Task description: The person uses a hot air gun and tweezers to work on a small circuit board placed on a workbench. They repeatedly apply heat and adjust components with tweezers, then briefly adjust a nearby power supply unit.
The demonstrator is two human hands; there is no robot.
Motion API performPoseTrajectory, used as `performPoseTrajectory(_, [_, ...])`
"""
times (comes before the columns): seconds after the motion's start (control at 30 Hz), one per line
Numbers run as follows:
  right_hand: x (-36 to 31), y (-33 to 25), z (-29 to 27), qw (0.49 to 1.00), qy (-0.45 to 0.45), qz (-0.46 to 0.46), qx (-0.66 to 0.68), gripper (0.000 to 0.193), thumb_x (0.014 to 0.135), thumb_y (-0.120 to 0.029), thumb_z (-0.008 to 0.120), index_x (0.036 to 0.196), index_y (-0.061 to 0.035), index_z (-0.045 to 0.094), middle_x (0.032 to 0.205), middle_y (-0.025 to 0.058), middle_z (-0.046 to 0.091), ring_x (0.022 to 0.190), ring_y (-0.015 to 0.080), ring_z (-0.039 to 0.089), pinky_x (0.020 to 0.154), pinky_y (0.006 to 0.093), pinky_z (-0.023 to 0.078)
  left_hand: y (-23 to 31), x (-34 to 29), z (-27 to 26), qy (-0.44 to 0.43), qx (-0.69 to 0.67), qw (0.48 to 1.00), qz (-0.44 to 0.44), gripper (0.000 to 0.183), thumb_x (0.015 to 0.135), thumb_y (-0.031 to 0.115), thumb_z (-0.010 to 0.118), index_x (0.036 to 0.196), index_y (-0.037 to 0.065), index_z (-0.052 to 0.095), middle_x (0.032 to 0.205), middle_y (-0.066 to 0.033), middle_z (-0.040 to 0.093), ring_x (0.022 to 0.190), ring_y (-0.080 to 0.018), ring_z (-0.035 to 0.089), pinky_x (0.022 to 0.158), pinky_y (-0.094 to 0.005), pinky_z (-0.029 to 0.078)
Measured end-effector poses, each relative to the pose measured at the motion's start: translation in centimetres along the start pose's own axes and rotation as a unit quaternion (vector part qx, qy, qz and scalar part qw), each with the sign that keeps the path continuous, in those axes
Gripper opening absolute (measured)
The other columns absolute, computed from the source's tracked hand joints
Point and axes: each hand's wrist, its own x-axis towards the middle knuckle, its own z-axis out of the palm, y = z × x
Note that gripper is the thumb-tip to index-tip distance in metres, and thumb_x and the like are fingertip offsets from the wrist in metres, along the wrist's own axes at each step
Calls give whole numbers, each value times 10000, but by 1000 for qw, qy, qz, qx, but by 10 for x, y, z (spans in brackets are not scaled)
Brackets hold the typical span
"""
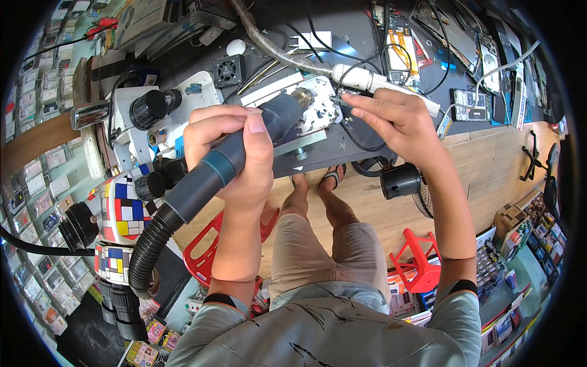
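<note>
Cluttered table (358, 27) is carrying a scuffed plate (321, 114), with work apparently being underway.
Left hand (255, 153) is grasping a black hose-fed tool (221, 162), its nozzle (302, 97) pointing over the plate; right hand (397, 119) is pinching a small dark piece (343, 100) near the plate's edge; what is remaining isn't showing.

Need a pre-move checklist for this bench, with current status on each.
1. Left hand grips black handpiece: ok, fingers wrapped round.
2. Ribbed hose joined to handpiece's rear: ok.
3. Metal nozzle over speckled plate: ok.
4. Right hand holds thin tool: ok, pinched at fingertips.
5. Right fingertips clear of nozzle: ok, gap visible.
6. Airflow or heat at nozzle: cannot tell.
</note>
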Motion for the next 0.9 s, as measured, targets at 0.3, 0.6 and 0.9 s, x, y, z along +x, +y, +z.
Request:
performPoseTrajectory(0.3, [-2,4,9,999,28,9,37,289,1010,-126,806,1288,-53,842,844,123,767,708,209,623,697,343,509,3,1,-2,4,6,1000,-3,254,957,12,800,1079,26,578,1003,-151,714,872,-211,703,815,-341,587])
performPoseTrajectory(0.6, [1,-24,-2,920,80,317,215,325,1043,-245,801,1283,-28,832,918,107,830,762,161,709,737,349,571,68,13,-33,140,86,983,85,196,1023,259,615,1000,69,575,914,-138,640,836,-223,605,814,-368,484])
performPoseTrajectory(0.9, [-19,-23,6,996,60,64,6,269,989,-130,831,1250,-65,848,801,126,711,691,234,636,654,350,516,63,12,-32,20,74,996,41,288,981,136,793,1098,57,541,1022,-163,702,889,-235,694,860,-379,605])
